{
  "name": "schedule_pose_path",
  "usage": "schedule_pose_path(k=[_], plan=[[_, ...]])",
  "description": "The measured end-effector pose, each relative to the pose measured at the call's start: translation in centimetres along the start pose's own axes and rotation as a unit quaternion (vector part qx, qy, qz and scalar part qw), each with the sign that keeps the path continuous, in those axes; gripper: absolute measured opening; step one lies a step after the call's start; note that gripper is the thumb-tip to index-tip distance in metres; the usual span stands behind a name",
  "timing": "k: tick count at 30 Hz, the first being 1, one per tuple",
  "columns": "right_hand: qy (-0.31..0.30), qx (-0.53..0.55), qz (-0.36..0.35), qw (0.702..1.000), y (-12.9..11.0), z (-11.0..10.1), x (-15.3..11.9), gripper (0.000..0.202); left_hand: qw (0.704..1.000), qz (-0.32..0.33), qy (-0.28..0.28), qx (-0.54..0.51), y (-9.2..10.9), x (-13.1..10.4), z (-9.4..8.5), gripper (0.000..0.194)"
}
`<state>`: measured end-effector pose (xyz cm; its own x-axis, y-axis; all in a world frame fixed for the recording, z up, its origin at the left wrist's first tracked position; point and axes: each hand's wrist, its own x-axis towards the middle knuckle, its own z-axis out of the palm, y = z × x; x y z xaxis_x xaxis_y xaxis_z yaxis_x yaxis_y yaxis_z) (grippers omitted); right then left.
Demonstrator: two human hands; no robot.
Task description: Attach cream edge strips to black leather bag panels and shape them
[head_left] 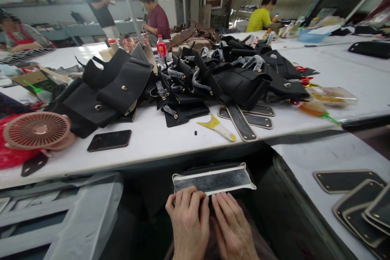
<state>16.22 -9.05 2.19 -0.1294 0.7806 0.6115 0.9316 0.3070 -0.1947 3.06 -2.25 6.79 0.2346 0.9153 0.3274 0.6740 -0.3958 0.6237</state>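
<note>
Over my lap is a long dark panel (213, 179) with whitish edging, resembling the base pieces on the table. Curled fingers of my left hand (188, 215) grip the left part of its near edge. My right hand (233, 221) presses its fingers together along the same edge, just to the right. Both thumbs and the panel's underside are mostly hidden. Beyond it on the white table lie several finished-looking dark strips (242, 124) with pale rims and metal studs, beside a yellow-and-white forked tool (217, 127).
A pile of black leather bag parts (183, 77) spreads across the white table (152, 142). Nearer left are a phone (109, 140) and a pink fan (38, 130). Studded base panels (362, 203) lie stacked at right. Several people work farther back, one in a yellow shirt (258, 19).
</note>
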Motion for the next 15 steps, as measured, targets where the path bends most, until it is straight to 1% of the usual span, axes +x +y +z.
schedule_pose_path(k=[4, 6, 7, 8, 9, 10, 11, 12, 13, 14, 15], plan=[[-0.009, 0.004, -0.018, 1.000, -0.6, 0.4, 0.5, 0.056, 1.000, 0.001, 0.022, 0.016, -1.6, -0.9, -0.8, 0.009], [-0.009, 0.006, -0.026, 1.000, -0.9, 0.6, 0.7, 0.055, 0.999, -0.018, 0.048, -0.008, -2.7, -1.7, -0.8, 0.013], [-0.010, 0.007, -0.030, 0.999, -1.0, 0.6, 0.9, 0.054, 0.996, -0.042, 0.067, -0.041, -3.3, -2.2, -0.7, 0.016], [-0.010, 0.008, -0.032, 0.999, -1.2, 0.7, 1.0, 0.054, 0.988, -0.084, 0.091, -0.090, -4.0, -2.7, -0.4, 0.018], [-0.010, 0.009, -0.035, 0.999, -1.3, 0.8, 1.2, 0.054, 0.969, -0.146, 0.122, -0.155, -4.8, -3.1, 0.0, 0.020], [-0.009, 0.009, -0.039, 0.999, -1.5, 0.9, 1.3, 0.054, 0.928, -0.234, 0.156, -0.243, -5.6, -3.6, 0.5, 0.020], [-0.009, 0.011, -0.044, 0.999, -1.6, 0.9, 1.5, 0.055, 0.859, -0.336, 0.183, -0.340, -6.3, -3.9, 1.2, 0.019], [-0.009, 0.012, -0.048, 0.999, -1.8, 1.0, 1.6, 0.056, 0.767, -0.432, 0.198, -0.430, -6.8, -4.2, 2.0, 0.017], [-0.009, 0.013, -0.051, 0.999, -1.9, 1.1, 1.7, 0.057, 0.670, -0.510, 0.196, -0.502, -7.2, -4.4, 2.8, 0.016], [-0.010, 0.014, -0.054, 0.998, -2.0, 1.2, 1.8, 0.057, 0.584, -0.563, 0.181, -0.556, -7.4, -4.5, 3.8, 0.018], [-0.010, 0.016, -0.058, 0.998, -2.1, 1.4, 1.9, 0.057, 0.520, -0.591, 0.157, -0.596, -7.4, -4.5, 4.7, 0.022]])
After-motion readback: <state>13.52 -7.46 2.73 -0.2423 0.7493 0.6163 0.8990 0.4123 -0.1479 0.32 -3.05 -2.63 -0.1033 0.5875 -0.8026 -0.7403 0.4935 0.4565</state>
